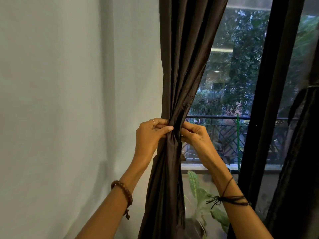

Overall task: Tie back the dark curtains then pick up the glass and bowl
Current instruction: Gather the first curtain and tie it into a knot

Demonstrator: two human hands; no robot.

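Observation:
A dark brown curtain (183, 69) hangs in front of me, gathered into a narrow bunch at mid height. My left hand (150, 135) grips the bunch from the left, thumb across the folds. From the right side, my right hand (195, 133) pinches the same gathered fabric with curled fingers. A second dark curtain (300, 152) at the right edge is cinched by a tie (310, 87). No glass or bowl is in view.
A pale wall (69, 100) fills the left half. A black window frame (264, 100) stands right of the curtain, with a balcony railing (224, 118) and trees outside. A green leafy plant (198, 192) sits low behind the curtain.

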